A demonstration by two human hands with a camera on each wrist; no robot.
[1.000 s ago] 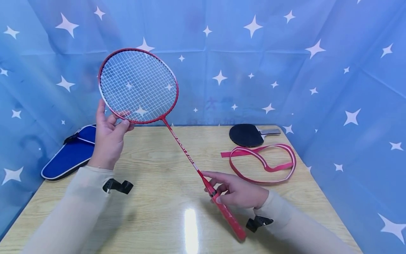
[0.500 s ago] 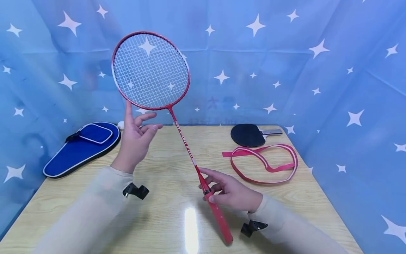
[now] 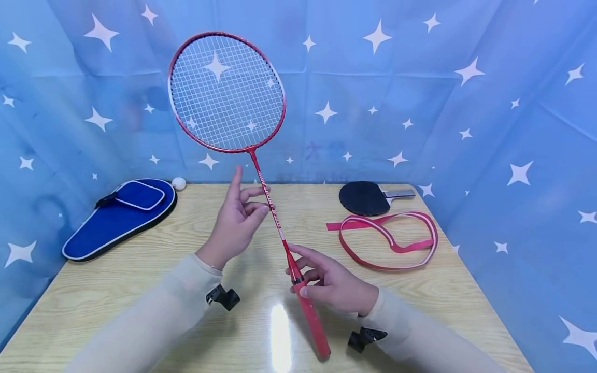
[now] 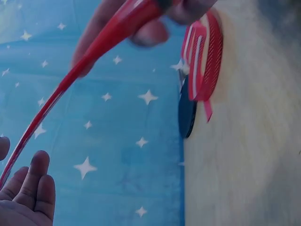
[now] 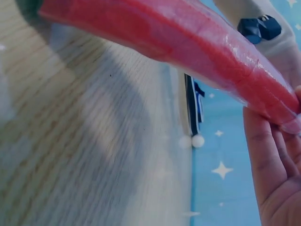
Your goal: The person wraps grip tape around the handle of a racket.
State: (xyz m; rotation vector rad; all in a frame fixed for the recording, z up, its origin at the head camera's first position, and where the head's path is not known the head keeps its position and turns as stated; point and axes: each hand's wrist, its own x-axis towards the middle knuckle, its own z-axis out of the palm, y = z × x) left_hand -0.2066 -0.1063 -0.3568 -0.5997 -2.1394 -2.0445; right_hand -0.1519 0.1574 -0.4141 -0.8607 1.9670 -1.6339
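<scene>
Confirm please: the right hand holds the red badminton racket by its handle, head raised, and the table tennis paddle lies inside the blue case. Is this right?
Not quite. The table tennis paddle lies bare on the table, beside the red strap; the blue case is across the table, as the head view shows. The right hand does hold the red badminton racket by its handle, head raised.

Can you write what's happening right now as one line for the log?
right hand: grips badminton racket handle, head raised | left hand: open beside shaft | table: paddle, red strap
</scene>
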